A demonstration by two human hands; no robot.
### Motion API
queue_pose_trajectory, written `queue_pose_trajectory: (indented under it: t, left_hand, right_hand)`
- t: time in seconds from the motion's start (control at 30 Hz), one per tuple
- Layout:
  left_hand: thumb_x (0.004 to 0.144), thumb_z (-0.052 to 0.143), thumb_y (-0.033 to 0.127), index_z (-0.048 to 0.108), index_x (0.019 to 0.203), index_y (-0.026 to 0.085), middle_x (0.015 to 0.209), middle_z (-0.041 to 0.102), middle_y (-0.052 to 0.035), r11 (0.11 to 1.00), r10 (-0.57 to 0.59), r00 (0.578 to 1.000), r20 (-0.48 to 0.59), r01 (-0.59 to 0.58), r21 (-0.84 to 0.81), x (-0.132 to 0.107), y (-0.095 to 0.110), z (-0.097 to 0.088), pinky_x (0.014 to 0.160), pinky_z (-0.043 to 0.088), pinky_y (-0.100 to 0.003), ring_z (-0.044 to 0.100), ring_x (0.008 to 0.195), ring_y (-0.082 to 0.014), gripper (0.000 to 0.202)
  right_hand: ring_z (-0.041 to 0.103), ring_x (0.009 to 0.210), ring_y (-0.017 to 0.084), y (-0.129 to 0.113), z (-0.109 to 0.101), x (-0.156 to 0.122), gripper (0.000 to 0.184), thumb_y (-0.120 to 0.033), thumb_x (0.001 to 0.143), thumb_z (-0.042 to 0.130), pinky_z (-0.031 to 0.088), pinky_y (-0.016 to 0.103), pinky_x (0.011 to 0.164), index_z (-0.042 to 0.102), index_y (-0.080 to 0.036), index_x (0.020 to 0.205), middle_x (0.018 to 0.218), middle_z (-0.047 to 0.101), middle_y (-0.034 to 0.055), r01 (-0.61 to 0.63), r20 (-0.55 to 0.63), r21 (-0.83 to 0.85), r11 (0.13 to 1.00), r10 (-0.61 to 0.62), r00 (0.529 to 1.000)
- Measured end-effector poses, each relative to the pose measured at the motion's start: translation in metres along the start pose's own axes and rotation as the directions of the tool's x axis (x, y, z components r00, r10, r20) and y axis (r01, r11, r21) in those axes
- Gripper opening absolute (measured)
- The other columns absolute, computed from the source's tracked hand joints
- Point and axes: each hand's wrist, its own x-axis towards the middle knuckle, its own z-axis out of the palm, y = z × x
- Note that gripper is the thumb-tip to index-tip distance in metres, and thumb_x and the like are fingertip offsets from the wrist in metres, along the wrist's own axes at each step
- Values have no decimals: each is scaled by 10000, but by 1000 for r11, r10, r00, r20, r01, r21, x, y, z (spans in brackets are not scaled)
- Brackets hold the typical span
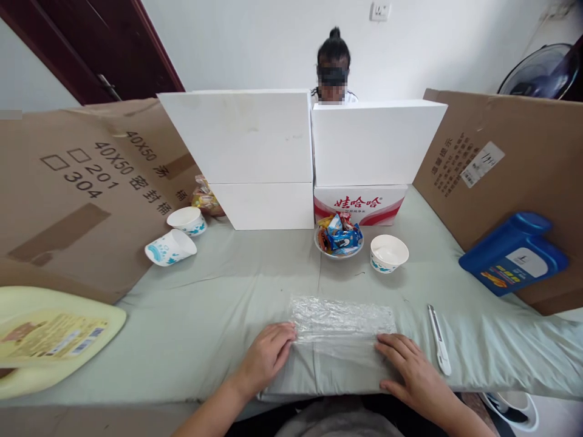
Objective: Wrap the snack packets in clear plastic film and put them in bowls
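Note:
A sheet of clear plastic wrap (pixel 341 325) lies flat on the pale green cloth (pixel 218 303) near the front edge. My left hand (pixel 266 357) rests on the wrap's left end, fingers together and lying flat. My right hand (pixel 412 370) presses on its right end, fingers stretched out. Neither hand holds anything. A white utility knife (pixel 439 338) lies just right of my right hand.
Behind the wrap stand a bowl of wrapped snacks (pixel 339 240) and a paper bowl (pixel 388 252). Two paper cups (pixel 170 247) lie at left. White boxes (pixel 255 158) and cardboard (pixel 68 194) wall the table. A blue jug (pixel 514 254) lies right, a yellow jug (pixel 50 337) left. A person sits behind.

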Motion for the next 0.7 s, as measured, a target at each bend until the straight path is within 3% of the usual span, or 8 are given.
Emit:
queue_pose_trajectory:
  t: [0.1, 0.2, 0.33, 0.43, 0.53, 0.7]
  left_hand:
    - [940, 416, 172, 600, 941, 192, 875, 701, -48, 995, -100, 994, -45, 100, 4, 4, 1, 4, 771, 546, -316, 672, 837, -180, 186]
    - [948, 411, 214, 603, 973, 195, 869, 710, -45, 967, -239, 968, -79, 245, 74, 12, -2, 14, 722, 536, -309, 680, 775, -185, 194]
    - [937, 455, 224, 592, 1130, 188, 854, 731, -39, 842, -501, 865, -40, 497, 212, 31, -5, 27, 686, 527, -299, 703, 747, -203, 240]
    - [926, 500, 215, 550, 1246, 175, 901, 739, -45, 764, -602, 798, 10, 573, 298, 43, -5, 33, 711, 523, -296, 711, 797, -213, 327]
    - [935, 498, 218, 530, 1292, 168, 952, 737, -61, 746, -609, 793, 10, 569, 347, 48, -5, 38, 743, 520, -290, 709, 847, -212, 362]
    - [929, 506, 235, 555, 1263, 166, 976, 728, -64, 765, -557, 831, -11, 518, 383, 43, -9, 46, 768, 521, -290, 699, 847, -207, 345]
  right_hand:
    - [551, 1157, 225, -1, -7, 2, 221, -324, 940, 458, 432, 420, 997, 633, -258, 1057, 1223, 623, 63, 8, -44, 68, 998, -5, 999]
    - [622, 1008, 195, 4, -6, 9, 252, -290, 965, 363, 487, 359, 888, 607, -230, 984, 1054, 674, 68, -42, -143, 157, 987, 65, 988]
    - [672, 853, 199, 15, 3, 27, 280, -384, 960, 353, 512, 325, 751, 578, -219, 991, 963, 699, 63, -270, -246, 223, 937, 322, 914]
    - [684, 813, 214, 17, 9, 40, 281, -390, 958, 354, 496, 323, 706, 579, -224, 987, 929, 713, 41, -445, -265, 107, 889, 456, 850]
    - [686, 778, 212, 13, 13, 50, 275, -355, 971, 344, 465, 309, 654, 584, -223, 989, 931, 714, 30, -523, -267, -50, 851, 493, 828]
    - [681, 743, 210, 8, 16, 57, 277, -314, 976, 347, 415, 295, 581, 595, -193, 954, 943, 708, 62, -539, -286, -122, 833, 491, 823]
